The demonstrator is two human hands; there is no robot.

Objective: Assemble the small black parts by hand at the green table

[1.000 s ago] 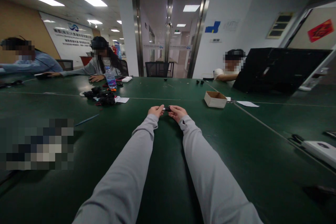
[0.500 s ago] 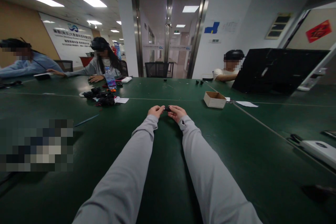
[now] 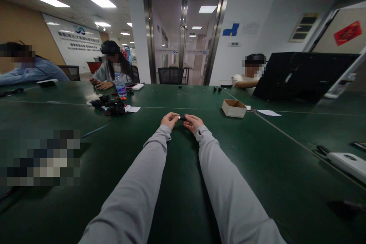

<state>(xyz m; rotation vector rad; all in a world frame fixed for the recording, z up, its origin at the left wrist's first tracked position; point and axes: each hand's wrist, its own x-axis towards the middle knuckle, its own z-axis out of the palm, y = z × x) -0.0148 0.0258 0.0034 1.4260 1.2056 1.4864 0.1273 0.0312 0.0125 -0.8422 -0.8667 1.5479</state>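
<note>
A small black piece with a shiny silver end (image 3: 182, 118) is held between my two hands, just above the green table. Its exact kind is too small to make out. My left hand (image 3: 169, 120) is closed, thumb and fingers pinching at the silver end. Around the black end my right hand (image 3: 194, 123) is closed, with its fingertips partly hiding the piece. Both hands stay close together over the middle of the table, and grey sleeves cover my forearms.
The green table (image 3: 183, 183) spreads wide. Left of my hands lie a pile of black parts (image 3: 113, 105) and a water bottle (image 3: 120, 85). An open cardboard box (image 3: 233, 109) stands to the right, near a large black monitor (image 3: 300, 76). Several people sit across the table.
My left hand has shifted slightly left and up, and more of the silver end shows between my hands. Across the table, one person has drawn an outstretched arm back.
</note>
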